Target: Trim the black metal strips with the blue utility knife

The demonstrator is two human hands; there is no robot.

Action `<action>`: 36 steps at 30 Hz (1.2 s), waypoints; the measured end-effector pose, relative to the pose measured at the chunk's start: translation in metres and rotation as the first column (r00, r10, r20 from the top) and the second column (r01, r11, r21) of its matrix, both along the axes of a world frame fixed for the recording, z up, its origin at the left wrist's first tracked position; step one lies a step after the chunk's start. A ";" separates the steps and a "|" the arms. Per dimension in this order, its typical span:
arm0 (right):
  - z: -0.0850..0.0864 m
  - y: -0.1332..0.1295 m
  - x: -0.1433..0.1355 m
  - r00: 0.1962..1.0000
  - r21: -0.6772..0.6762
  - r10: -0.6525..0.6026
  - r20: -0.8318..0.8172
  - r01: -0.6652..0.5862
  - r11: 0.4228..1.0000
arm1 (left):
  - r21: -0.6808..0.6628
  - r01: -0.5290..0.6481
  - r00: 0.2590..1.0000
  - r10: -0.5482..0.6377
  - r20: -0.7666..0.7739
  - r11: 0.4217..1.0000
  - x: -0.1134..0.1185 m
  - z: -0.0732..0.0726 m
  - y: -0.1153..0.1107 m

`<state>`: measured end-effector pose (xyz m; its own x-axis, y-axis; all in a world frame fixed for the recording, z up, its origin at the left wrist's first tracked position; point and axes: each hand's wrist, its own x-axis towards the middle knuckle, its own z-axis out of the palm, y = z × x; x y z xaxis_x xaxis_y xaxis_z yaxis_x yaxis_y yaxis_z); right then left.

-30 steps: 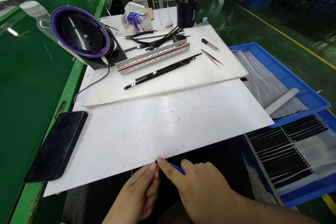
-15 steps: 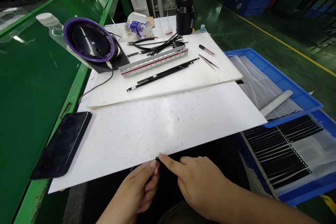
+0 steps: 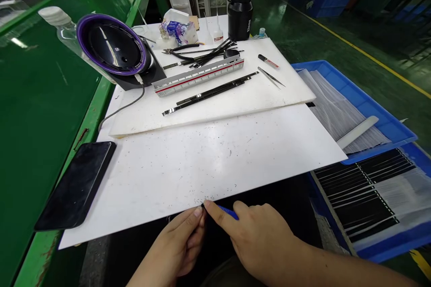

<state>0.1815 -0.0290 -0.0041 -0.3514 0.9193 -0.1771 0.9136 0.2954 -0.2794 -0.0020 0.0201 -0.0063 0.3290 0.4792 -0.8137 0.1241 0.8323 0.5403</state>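
Turned the right hand (image 3: 261,237) a little since the last frame and showed the blue tool (image 3: 229,212) again. Hid most of the blue tool under the right hand, with just a blue strip poking out. Hid most of the dark bit (image 3: 202,205) too. Could not tell its shape, or if the blue tool touched it. Lost both arms (image 3: 336,262) off the bottom of the view. Stayed right at the near edge of the white board (image 3: 168,157), close to tiny crumbs (image 3: 209,196). Had wide, flat room from there up to the foam (image 3: 208,110), between the phone (image 3: 77,184) and the blue tray (image 3: 397,141). Pinched the dark bit in the left hand (image 3: 182,240), thumb on top. Curled the right hand around the blue tool, back up, pointer finger stretched toward the dark bit.
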 end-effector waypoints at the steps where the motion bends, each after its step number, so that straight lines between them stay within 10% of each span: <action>1: 0.000 0.000 0.000 1.000 -0.006 -0.009 -0.001 0.009 1.000 | 0.000 0.004 1.000 -0.004 0.005 1.000 -0.001 0.000 0.000; 9: 0.004 0.000 0.007 0.982 -0.124 -0.046 -0.185 0.023 0.992 | 0.026 0.010 1.000 -0.010 0.015 1.000 -0.001 -0.002 0.000; 25: 0.002 0.002 0.005 1.000 -0.047 0.005 -0.010 -0.006 0.999 | 0.001 0.010 1.000 -0.010 -0.004 1.000 -0.002 0.001 0.000; 36: 0.009 0.007 0.013 0.965 -0.137 -0.033 -0.259 -0.003 0.991 | 0.007 0.063 0.998 -0.063 -0.009 0.998 -0.003 0.001 0.003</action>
<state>0.1950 -0.0219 0.0046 -0.3878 0.8989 -0.2039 0.8083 0.2253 -0.5440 -0.0047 0.0235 -0.0049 0.3512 0.4641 -0.8132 0.1809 0.8186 0.5452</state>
